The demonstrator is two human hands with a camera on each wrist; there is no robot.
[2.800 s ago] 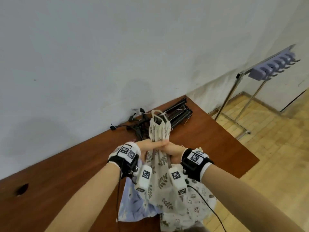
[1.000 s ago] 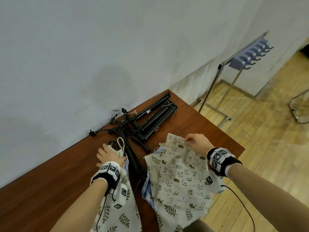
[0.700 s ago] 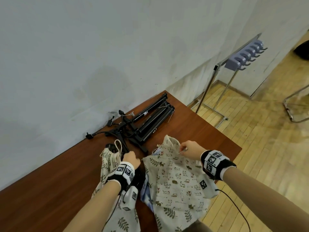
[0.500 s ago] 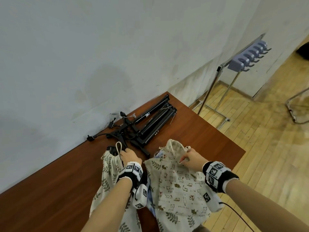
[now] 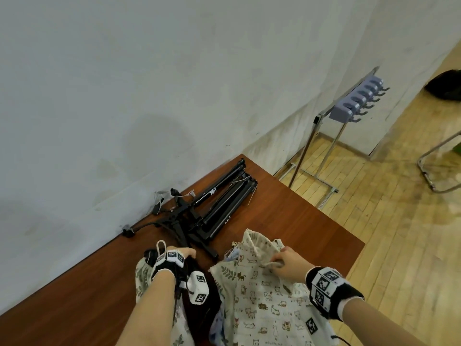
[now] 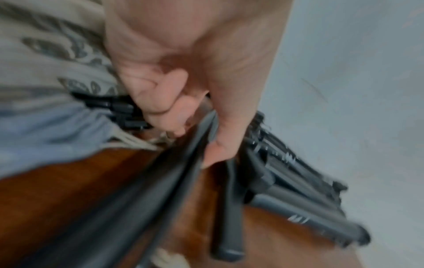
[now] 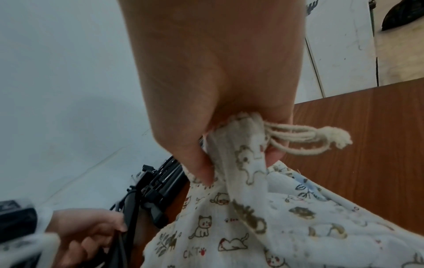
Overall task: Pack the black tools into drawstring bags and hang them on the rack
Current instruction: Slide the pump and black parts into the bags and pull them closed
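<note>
A leaf-print drawstring bag [image 5: 142,274] lies at the table's near left, with something dark showing at its mouth. Just right of it my left hand [image 5: 187,253] curls its fingers [image 6: 165,108] round a thin black tool [image 6: 183,172], also seen in the right wrist view [image 7: 130,215]. A heap of folded black stands [image 5: 219,203] lies against the wall beyond. My right hand [image 5: 279,260] grips the bunched mouth of a cat-print bag [image 7: 243,157], its cord [image 7: 309,137] hanging out to the right. The rest of the cat-print bag [image 5: 262,300] lies spread flat.
A metal rack with a row of lilac hooks [image 5: 356,103] stands on the wooden floor beyond the brown table's [image 5: 311,233] right end. A pale blue bag [image 5: 218,323] peeks from under the cat-print one. A white wall runs along the table's far edge.
The leaf-print bag, first held up by both hands, now lies on the table. My left hand left its mouth and took hold of a black tool; my right hand bunched the cat-print bag's mouth.
</note>
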